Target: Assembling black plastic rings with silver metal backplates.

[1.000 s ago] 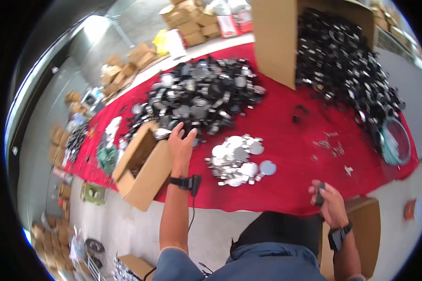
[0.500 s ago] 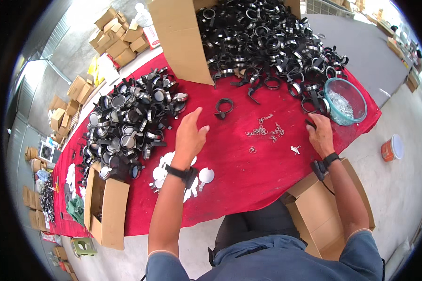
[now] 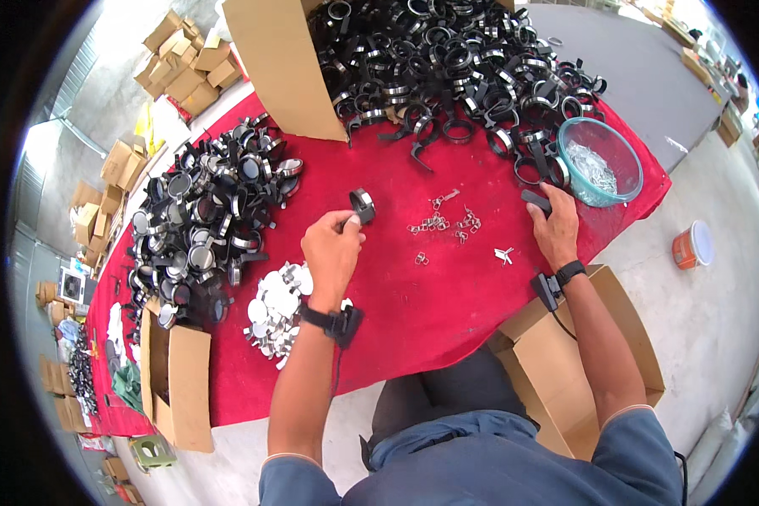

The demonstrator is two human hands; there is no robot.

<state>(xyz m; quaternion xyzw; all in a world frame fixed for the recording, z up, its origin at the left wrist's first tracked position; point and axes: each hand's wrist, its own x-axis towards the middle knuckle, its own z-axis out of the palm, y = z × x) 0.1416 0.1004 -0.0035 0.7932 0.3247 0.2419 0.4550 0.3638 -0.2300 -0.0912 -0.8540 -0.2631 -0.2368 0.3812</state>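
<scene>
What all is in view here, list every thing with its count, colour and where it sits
table cloth: one, red, covering the table
loose ring parts: a large heap, black, spilling from the tipped box at the far edge
tipped box: one, brown cardboard, far middle
finished ring pieces: a big pile, black and silver, on the left
round discs: a small pile, white, near the left wrist
small clips: a scatter, silver, mid-table
bowl: one, clear teal, far right
open boxes: two, brown, on the floor at both sides
left hand: holds a black ring part
right hand: touching a black piece
</scene>
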